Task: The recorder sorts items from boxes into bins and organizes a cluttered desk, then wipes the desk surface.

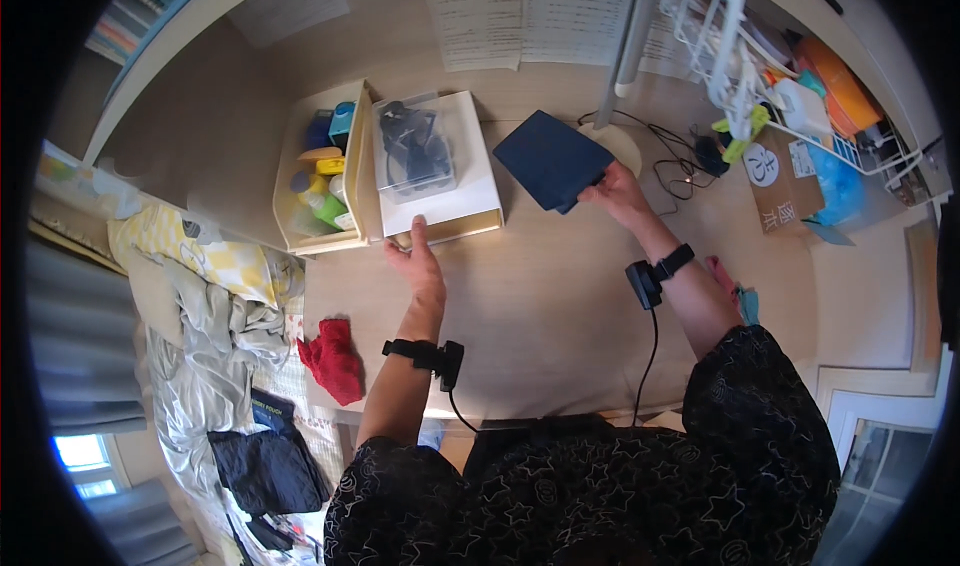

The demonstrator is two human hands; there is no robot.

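Note:
My right hand (619, 197) grips a dark blue flat notebook-like item (548, 158) by its near right corner, above the desk in front of the lamp base. A second dark edge shows under it, so there may be more than one. My left hand (416, 264) is at the near edge of a white drawer box (474, 169), fingers apart, with one fingertip against its front. On that box sits a clear plastic container (414, 146) with dark items inside. A light wooden organizer (290, 201) with several bottles stands just left of the box.
A red cloth (333, 360) lies at the desk's left edge. Behind the notebook is a lamp base (622, 154), with black cables (680, 144) to its right. A white wire rack (735, 86) overhangs a cardboard box (779, 181) at the right. Bedding (195, 306) lies left of the desk.

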